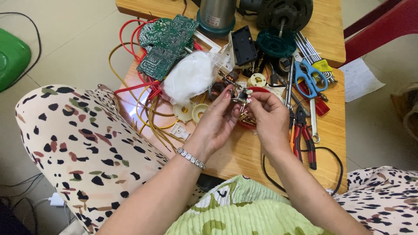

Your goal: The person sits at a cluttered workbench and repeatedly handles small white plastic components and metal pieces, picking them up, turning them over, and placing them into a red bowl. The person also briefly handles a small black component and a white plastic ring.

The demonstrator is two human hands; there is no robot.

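Pinching a small metal part (241, 95) between their fingertips, the left hand (216, 118) and the right hand (268, 114) meet at the middle of the frame, above a small wooden table (331, 130). Both hands are closed narrowly on the part, which touches both. Just left of them lies a white plastic bag (190, 76), with a green circuit board (167, 45) and red and yellow wires (143, 93) toward the upper left. Blue-handled scissors (310, 76) and red-handled pliers (303, 139) lie to the right
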